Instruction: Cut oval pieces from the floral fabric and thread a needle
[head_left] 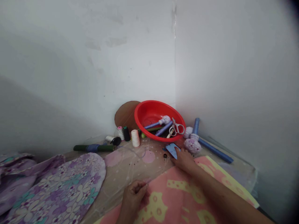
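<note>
Resting R hand (184, 161), fingers (177, 150) loosely apart, on blue paper scrap (172, 150), just below red basin (149, 107); scrap far nearer R than L hand (133, 196), curled, hold unclear.

A single head-worn camera looks forward and down from close above the left hand (133, 199) and right hand (184, 160), both low in the frame; it faces the corner of two white walls (175, 62) at upper centre; the dark upper right edge is perhaps lens shading.
</note>
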The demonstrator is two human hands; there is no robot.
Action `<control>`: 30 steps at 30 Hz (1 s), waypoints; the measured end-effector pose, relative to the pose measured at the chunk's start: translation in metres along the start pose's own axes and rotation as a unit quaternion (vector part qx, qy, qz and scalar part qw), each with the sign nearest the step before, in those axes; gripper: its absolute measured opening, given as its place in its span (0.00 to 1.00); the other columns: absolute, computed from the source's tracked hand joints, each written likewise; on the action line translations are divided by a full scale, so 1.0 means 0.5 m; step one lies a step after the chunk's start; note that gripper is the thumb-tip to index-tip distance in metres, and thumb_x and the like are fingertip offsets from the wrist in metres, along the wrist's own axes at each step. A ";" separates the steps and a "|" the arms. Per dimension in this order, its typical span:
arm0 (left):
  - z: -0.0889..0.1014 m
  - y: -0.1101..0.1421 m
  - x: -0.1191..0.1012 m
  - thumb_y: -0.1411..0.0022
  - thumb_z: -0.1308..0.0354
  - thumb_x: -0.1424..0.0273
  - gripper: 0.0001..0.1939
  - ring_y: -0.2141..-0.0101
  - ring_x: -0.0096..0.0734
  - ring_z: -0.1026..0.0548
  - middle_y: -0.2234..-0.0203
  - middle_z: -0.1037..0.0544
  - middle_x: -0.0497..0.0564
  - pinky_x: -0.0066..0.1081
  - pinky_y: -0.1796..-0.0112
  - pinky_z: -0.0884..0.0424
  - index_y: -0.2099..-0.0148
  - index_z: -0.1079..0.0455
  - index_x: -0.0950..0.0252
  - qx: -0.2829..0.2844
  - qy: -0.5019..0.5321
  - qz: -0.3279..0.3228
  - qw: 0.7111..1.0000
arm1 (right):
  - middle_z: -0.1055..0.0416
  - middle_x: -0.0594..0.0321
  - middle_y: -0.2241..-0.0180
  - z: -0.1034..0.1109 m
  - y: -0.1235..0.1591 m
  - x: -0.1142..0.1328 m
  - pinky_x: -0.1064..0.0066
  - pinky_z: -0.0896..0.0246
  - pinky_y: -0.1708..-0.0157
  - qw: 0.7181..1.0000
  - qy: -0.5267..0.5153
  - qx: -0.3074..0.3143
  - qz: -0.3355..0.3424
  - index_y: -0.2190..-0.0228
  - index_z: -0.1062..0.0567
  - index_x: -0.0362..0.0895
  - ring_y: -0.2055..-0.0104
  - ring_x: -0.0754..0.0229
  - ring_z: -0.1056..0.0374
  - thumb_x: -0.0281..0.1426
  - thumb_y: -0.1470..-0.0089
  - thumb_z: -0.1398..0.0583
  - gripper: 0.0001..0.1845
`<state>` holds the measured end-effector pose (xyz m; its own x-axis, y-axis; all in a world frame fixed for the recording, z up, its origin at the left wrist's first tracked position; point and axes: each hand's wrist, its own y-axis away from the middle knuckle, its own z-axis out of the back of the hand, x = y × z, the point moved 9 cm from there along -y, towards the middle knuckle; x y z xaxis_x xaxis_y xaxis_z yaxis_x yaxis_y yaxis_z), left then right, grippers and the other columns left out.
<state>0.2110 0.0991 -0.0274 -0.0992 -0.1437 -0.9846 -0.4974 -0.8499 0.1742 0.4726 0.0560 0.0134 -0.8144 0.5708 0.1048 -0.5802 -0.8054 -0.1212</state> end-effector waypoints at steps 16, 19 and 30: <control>0.003 0.001 -0.016 0.59 0.42 0.61 0.13 0.85 0.21 0.36 0.88 0.31 0.45 0.21 0.83 0.42 0.78 0.33 0.68 0.005 -0.009 -0.017 1.000 | 0.31 0.60 0.61 0.072 -0.017 -0.002 0.71 0.42 0.64 0.906 -0.389 0.126 0.108 0.59 0.32 0.41 0.63 0.59 0.36 0.35 0.56 0.48 0.21; 0.004 -0.004 -0.011 0.58 0.42 0.61 0.13 0.85 0.21 0.36 0.88 0.31 0.45 0.21 0.83 0.42 0.78 0.34 0.68 0.009 -0.009 -0.015 1.000 | 0.30 0.62 0.64 0.072 -0.020 -0.007 0.72 0.42 0.67 0.914 -0.371 0.123 0.106 0.58 0.32 0.42 0.65 0.61 0.35 0.35 0.56 0.48 0.21; 0.005 0.004 -0.018 0.57 0.43 0.62 0.11 0.85 0.21 0.35 0.87 0.30 0.45 0.21 0.83 0.41 0.77 0.33 0.67 0.001 -0.014 -0.019 1.000 | 0.33 0.50 0.66 0.040 0.008 -0.012 0.64 0.48 0.70 0.999 -0.010 -0.026 -0.025 0.49 0.45 0.42 0.64 0.48 0.37 0.44 0.58 0.47 0.34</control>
<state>0.2087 0.1002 -0.0180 -0.1047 -0.0959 -0.9899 -0.5036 -0.8532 0.1359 0.4756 0.0463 0.0321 -0.7843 0.6062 0.1316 -0.6203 -0.7667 -0.1655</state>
